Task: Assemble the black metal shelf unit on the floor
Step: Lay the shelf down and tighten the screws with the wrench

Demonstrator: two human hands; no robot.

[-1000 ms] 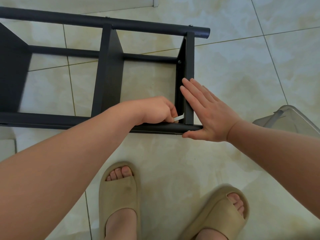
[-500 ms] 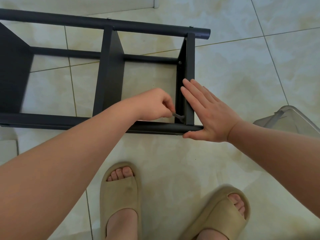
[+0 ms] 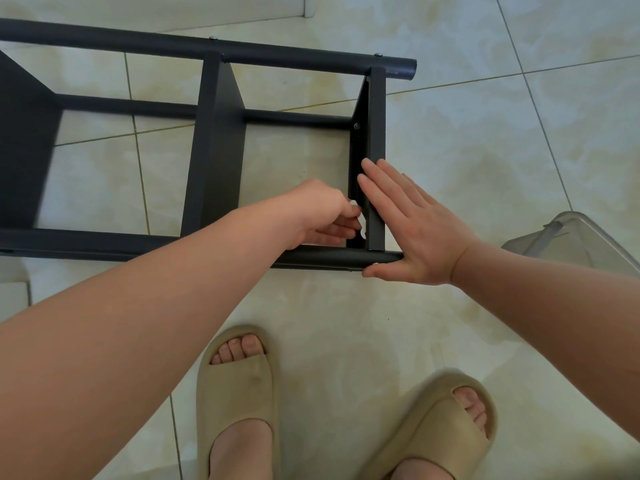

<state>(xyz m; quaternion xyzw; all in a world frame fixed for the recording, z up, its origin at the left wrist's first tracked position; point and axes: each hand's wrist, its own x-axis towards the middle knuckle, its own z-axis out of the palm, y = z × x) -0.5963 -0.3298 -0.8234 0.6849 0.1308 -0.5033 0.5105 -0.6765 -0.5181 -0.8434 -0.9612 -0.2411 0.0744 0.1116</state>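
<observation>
Currently, shelf location: the black shelf unit [image 3: 214, 150] lies on its side on the tiled floor [image 3: 485, 150], spanning 9 to 1 o'clock of the view.
Right hand: the right hand [image 3: 415, 230] is flat, fingers straight and together, pressed on the outer face of the end panel [image 3: 377, 133]; the thumb lies by the end of the near tube [image 3: 104, 242].
Left hand: the left hand [image 3: 322, 213] has curled fingers pinching a small pale item [image 3: 361, 227] at the panel's inner face.
Risk, misalignment: if the right hand's brace slackens, the panel could shift on the tube and a fastener could start crooked.
Risk, slip: the pinch is tight in a corner; a slipped grip could knock fingertips against the metal edge.
Risk, loss: a dropped item would probably fall through the open frame and roll on the tile.
Hidden: the left fingers cover the joint; whether the item is a tool or a fastener cannot be determined.
Hard to read: one screw head [image 3: 356, 126] shows at 12 o'clock on the panel; its tightness cannot be judged.
Cut off: the unit runs out of view at 9 o'clock; the clear container [image 3: 571, 244] at 3 o'clock is partly out of frame, contents unreadable.
</observation>
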